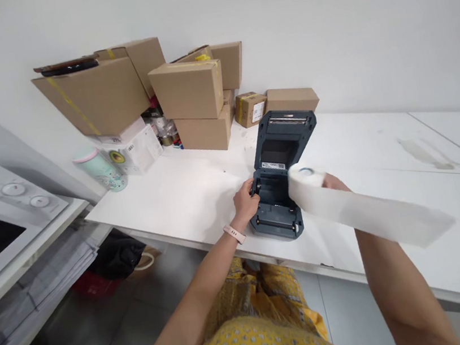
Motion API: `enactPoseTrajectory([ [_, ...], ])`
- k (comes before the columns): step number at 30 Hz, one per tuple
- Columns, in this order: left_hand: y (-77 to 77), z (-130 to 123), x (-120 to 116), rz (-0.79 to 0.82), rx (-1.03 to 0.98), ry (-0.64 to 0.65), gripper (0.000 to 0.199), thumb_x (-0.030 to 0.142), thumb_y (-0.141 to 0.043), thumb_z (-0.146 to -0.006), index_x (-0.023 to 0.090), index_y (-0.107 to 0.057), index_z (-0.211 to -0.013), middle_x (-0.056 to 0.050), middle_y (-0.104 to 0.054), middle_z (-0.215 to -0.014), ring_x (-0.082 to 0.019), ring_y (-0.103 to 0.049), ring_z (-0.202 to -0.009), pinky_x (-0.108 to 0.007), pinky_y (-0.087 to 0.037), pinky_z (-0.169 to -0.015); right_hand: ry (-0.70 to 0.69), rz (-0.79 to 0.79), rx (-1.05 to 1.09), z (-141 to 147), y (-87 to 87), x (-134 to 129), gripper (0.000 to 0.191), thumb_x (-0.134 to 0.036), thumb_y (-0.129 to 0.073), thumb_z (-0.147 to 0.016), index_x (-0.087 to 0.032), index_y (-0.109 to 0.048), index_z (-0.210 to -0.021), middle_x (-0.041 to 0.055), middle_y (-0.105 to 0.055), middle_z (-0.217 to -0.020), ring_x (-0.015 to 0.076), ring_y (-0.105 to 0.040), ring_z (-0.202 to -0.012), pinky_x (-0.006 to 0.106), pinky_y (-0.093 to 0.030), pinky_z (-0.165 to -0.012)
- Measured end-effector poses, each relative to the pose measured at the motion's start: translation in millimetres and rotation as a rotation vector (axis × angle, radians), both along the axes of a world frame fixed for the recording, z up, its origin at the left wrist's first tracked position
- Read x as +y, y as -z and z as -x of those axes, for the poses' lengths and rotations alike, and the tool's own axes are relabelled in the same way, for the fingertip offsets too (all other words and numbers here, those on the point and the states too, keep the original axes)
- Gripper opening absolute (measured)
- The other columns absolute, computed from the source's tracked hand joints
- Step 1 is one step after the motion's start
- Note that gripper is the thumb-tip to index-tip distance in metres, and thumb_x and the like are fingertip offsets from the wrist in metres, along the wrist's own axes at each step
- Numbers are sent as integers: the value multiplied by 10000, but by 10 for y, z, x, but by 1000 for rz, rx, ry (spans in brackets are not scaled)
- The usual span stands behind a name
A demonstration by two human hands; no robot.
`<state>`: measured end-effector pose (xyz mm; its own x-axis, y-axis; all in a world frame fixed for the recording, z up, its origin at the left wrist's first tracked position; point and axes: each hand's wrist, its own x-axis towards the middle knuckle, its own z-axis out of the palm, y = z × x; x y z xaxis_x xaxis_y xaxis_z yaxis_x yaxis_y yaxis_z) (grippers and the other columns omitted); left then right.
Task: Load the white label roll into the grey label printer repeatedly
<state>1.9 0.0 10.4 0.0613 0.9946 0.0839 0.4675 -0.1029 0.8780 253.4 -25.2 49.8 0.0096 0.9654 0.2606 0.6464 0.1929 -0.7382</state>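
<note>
A dark grey label printer point(276, 211) stands on the white table with its lid point(285, 136) raised and its inside showing. My left hand point(246, 201), a pink band on its wrist, grips the printer's left side, fingers curled over the edge. To the right of the printer, my right hand point(334, 182) holds up a roll of white labels point(304, 176), partly hidden behind it. From the roll a long loose strip point(381, 214) trails off to the right, blurred at its end. The roll is close beside the printer's open bay.
Cardboard boxes point(188, 92) are stacked at the back left, with smaller ones point(292, 99) behind the printer. A mint tumbler point(101, 169) stands near the table's left end. A white microwave point(8, 209) is at the far left. The table's front edge point(206, 245) runs before me.
</note>
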Motion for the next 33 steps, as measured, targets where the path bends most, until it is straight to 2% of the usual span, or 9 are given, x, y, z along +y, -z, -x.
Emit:
enactPoseTrajectory([
  [3,-29,1,-18,23,2,-2,654,69,-548,-770,226,-497,-1403,-44,-694,-1271,-196,-629,-1215,-338,-458,-1056,-227,110,-253,235,-260,87,598,-462,-751,-680,-217,-649,-1216,95,-713,-1148,314,-655,-1034,399,-522,-883],
  [6,-32,0,-21,35,16,2,686,67,-533,-773,225,-456,-1437,-47,-686,-1285,-201,-610,-1243,-348,-440,-1077,-374,196,-632,479,-366,238,643,-450,-741,-651,-218,-627,-1238,101,-706,-1163,336,-624,-1082,453,-427,-979],
  [11,-11,2,-5,38,28,-3,712,65,-517,-760,247,-447,-1445,-33,-694,-1273,-215,-641,-1190,-364,-450,-1064,-337,301,-844,625,-197,421,749,-523,-699,-696,-147,-568,-1330,165,-691,-1148,349,-589,-1141,457,-366,-1011],
  [15,-23,3,-9,45,24,-8,708,76,-518,-764,256,-447,-1446,-21,-699,-1264,-210,-650,-1170,-352,-456,-1055,-303,296,-886,622,-26,480,770,-567,-679,-727,-125,-561,-1347,199,-687,-1178,388,-584,-1162,505,-336,-1030],
  [18,-42,7,-22,46,31,-6,686,86,-521,-777,257,-460,-1439,-24,-694,-1273,-211,-644,-1180,-348,-457,-1051,-295,271,-898,634,0,461,721,-543,-689,-745,-155,-569,-1341,183,-673,-1249,399,-569,-1198,550,-308,-1058],
  [21,-41,10,-31,42,23,-5,675,91,-525,-785,262,-463,-1435,-19,-694,-1272,-204,-649,-1170,-336,-465,-1039,-274,136,-826,670,-23,304,567,-455,-601,-860,-173,-564,-1351,147,-620,-1360,362,-527,-1279,547,-276,-1116],
  [26,-7,6,-31,10,-6,1,671,82,-517,-793,287,-461,-1430,12,-696,-1269,-192,-645,-1180,-334,-468,-1041,-376,-151,-410,814,74,-262,438,-369,-359,-1008,-216,-579,-1355,84,-633,-1362,255,-589,-1252,449,-468,-1052],
  [28,0,2,-29,9,-4,-7,670,72,-513,-786,285,-476,-1419,12,-696,-1269,-186,-635,-1200,-326,-463,-1050,-377,-185,-399,896,182,-500,437,-343,-356,-1014,-209,-571,-1371,96,-618,-1380,255,-571,-1287,462,-480,-1064],
  [33,14,-5,-22,6,-14,-22,657,56,-508,-772,282,-508,-1389,7,-704,-1253,-178,-634,-1204,-319,-458,-1061,-224,-267,-522,1097,426,-876,438,-280,-405,-1006,-169,-537,-1408,131,-551,-1445,291,-492,-1370,508,-452,-1112],
])
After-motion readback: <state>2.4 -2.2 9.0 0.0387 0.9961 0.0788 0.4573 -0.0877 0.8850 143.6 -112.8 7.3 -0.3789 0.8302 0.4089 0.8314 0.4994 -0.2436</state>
